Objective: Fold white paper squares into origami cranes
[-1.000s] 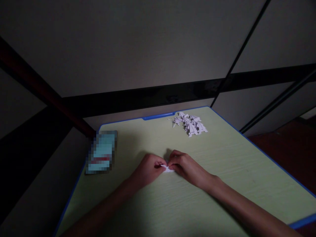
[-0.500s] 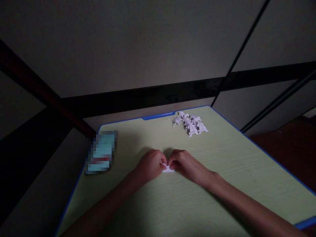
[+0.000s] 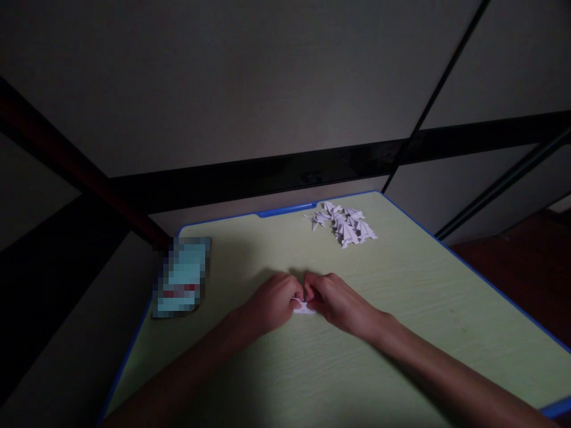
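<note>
A small white folded paper piece (image 3: 304, 308) lies on the pale green table (image 3: 401, 333), pinched between both hands. My left hand (image 3: 273, 302) has its fingers curled onto the paper's left end. From the right, my right hand (image 3: 335, 299) closes its fingertips on the other end. Most of the paper is hidden under the fingers. Both hands rest on the table near its middle.
A heap of several white folded paper pieces (image 3: 344, 224) sits at the table's far right. A blurred teal-coloured packet (image 3: 181, 277) lies at the left edge. The table has a blue rim (image 3: 285, 209). Dark wall panels and rails stand behind it.
Both hands have pressed closer together over the paper piece, covering more of it. The heap and the packet have stayed put.
</note>
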`<state>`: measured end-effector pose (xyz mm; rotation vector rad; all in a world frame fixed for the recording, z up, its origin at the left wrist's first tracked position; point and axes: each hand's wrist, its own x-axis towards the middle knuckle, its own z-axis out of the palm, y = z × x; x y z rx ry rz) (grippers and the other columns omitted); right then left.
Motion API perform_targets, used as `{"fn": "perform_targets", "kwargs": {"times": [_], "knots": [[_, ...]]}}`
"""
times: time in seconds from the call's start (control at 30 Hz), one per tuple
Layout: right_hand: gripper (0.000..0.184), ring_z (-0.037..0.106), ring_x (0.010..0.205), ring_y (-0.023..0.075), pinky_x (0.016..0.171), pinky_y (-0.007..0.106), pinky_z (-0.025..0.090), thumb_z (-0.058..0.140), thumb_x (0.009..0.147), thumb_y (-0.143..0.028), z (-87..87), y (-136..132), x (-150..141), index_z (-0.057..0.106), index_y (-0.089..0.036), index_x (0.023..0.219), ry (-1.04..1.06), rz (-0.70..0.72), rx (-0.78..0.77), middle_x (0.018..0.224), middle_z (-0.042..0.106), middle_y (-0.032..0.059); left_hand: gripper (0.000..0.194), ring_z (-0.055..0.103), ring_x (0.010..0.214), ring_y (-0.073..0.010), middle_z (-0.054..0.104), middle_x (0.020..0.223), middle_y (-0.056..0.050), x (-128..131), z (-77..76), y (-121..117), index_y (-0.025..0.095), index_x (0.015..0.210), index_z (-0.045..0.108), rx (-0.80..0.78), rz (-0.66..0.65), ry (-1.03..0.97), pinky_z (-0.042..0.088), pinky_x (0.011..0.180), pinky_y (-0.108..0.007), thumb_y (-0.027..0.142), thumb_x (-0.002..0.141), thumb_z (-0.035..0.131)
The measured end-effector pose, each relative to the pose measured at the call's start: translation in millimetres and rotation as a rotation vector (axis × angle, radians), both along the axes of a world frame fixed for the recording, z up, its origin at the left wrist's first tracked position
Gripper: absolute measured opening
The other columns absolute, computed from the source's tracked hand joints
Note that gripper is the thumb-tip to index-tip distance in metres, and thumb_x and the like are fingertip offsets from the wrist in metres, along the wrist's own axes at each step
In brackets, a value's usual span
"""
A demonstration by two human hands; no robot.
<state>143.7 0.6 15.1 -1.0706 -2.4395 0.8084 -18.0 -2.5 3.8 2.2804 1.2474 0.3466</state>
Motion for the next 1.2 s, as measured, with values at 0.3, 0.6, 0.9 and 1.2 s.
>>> {"fn": "perform_targets", "kwargs": {"times": [0.3, 0.6, 0.9, 1.2], "knots": [[0.012, 0.041, 0.053, 0.0095, 0.048, 0.020, 0.030, 0.041, 0.074, -0.004, -3.9, -11, 3, 0.042, -0.016, 0.071, -0.056, 0.055, 0.175, 0.063, 0.047, -0.0014, 0.017, 0.050, 0.078, -0.0133, 0.056, 0.079, -0.001, -6, -1.9, -7, 0.017, 0.078, 0.055, 0.210, -0.208, 0.122, 0.039, 0.074, -0.025, 0.011, 0.080, 0.039], [0.018, 0.047, 0.061, 0.0147, 0.058, 0.026, 0.036, 0.040, 0.078, -0.006, -18.9, -23, 2, 0.049, -0.015, 0.066, -0.216, 0.183, 0.743, 0.062, 0.053, 0.0015, 0.022, 0.046, 0.070, -0.0144, 0.052, 0.071, -0.002, -9, -4.6, -17, 0.014, 0.065, 0.050, 0.562, -0.354, 0.293, 0.039, 0.061, -0.025, 0.012, 0.082, 0.037], [0.007, 0.053, 0.068, 0.0165, 0.063, 0.028, 0.039, 0.046, 0.076, -0.009, -18.4, -41, 2, 0.052, -0.014, 0.076, -0.335, 0.171, 0.693, 0.074, 0.059, 0.0036, 0.016, 0.044, 0.084, -0.0160, 0.055, 0.084, -0.003, -17, -10.5, -29, 0.014, 0.083, 0.055, 0.498, -0.284, 0.213, 0.037, 0.074, -0.029, 0.013, 0.082, 0.039], [0.018, 0.054, 0.082, 0.0173, 0.074, 0.030, 0.042, 0.048, 0.075, -0.006, -20.6, -56, 4, 0.051, -0.013, 0.092, -0.312, 0.023, 0.528, 0.092, 0.060, 0.0057, 0.031, 0.043, 0.093, -0.0171, 0.054, 0.100, -0.002, -21, -2.6, -35, 0.027, 0.098, 0.057, 0.290, -0.064, 0.094, 0.038, 0.078, -0.033, 0.008, 0.078, 0.042]]}}
